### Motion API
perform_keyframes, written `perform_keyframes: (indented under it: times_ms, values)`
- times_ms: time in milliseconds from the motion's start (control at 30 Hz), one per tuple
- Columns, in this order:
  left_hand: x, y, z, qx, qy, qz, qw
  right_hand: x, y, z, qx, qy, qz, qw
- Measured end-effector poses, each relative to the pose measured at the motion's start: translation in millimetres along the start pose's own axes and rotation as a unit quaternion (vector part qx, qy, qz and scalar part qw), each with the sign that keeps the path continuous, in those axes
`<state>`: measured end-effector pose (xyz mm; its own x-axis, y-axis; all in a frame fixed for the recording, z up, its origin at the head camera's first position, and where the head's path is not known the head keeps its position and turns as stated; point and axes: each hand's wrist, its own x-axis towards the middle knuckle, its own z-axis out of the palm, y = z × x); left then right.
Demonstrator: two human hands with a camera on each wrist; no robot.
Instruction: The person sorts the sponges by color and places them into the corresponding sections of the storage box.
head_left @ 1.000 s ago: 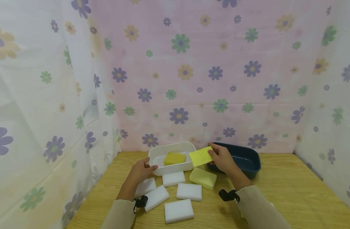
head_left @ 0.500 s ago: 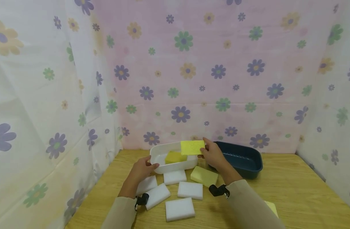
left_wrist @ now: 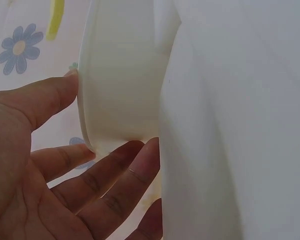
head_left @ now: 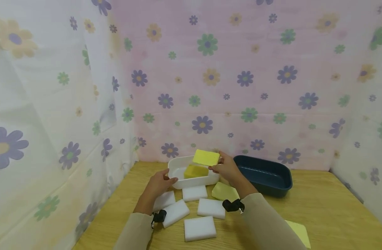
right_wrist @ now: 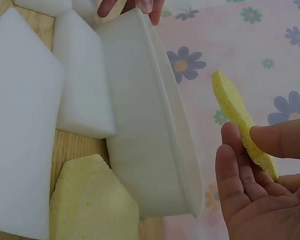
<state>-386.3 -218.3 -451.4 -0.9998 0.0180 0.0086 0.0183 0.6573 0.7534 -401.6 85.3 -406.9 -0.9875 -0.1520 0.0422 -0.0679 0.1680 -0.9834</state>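
My right hand [head_left: 228, 169] pinches a thin yellow sponge [head_left: 206, 157] by one end, between thumb and fingers, raised over the white plastic tub [head_left: 195, 183]. In the right wrist view, this sponge [right_wrist: 235, 110] appears nearly edge-on, apart from the tub's rim. Inside the tub, a thicker yellow sponge [head_left: 196, 171] lies toward the middle. My left hand [head_left: 158, 184] holds the tub at its left end; the left wrist view shows the thumb at the rim and the fingers spread along the wall [left_wrist: 122, 90].
A dark blue tub [head_left: 263, 175] stands to the right. Several white sponge blocks [head_left: 199, 228] lie in front of the white tub. A pale yellow sponge [head_left: 223, 191] lies beside them, and another yellow piece [head_left: 298, 232] sits by my right sleeve. Flowered cloth hangs behind the wooden table [head_left: 322, 208].
My right hand has carried the thin yellow sponge leftward and up, from the white tub's right end to above it, tilting it on the way. My left hand has stayed at the tub's left end.
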Motion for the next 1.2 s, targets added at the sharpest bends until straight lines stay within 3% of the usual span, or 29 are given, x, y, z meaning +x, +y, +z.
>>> perform_keyframes:
  times_ms: [200, 667, 800, 967, 1100, 1200]
  values:
    - [0.8, 0.1, -0.8, 0.002, -0.002, -0.001, 1.0, 5.2, 9.0, 5.1, 0.0, -0.002, -0.011, 0.9999]
    - [1.7, 1.7, 0.0, 0.005, -0.002, -0.001, 1.0, 8.2, 34.0, 9.5, -0.112, 0.019, -0.029, 0.9931]
    - [1.8, 3.7, -1.5, 0.01, 0.002, 0.0, 0.9999, 7.7, 32.6, 11.9, -0.218, 0.011, -0.048, 0.9746]
    - [0.8, 5.5, -2.4, 0.01, 0.002, -0.006, 0.9999, 5.8, 29.8, 18.9, -0.345, -0.003, -0.065, 0.9362]
    - [0.1, 5.9, -0.9, 0.01, 0.0, -0.01, 0.9999, 4.8, 27.5, 21.8, -0.381, -0.005, -0.07, 0.922]
    - [0.5, 5.8, -0.3, 0.011, -0.001, -0.008, 0.9999, 4.4, 27.3, 22.1, -0.39, -0.002, -0.07, 0.9181]
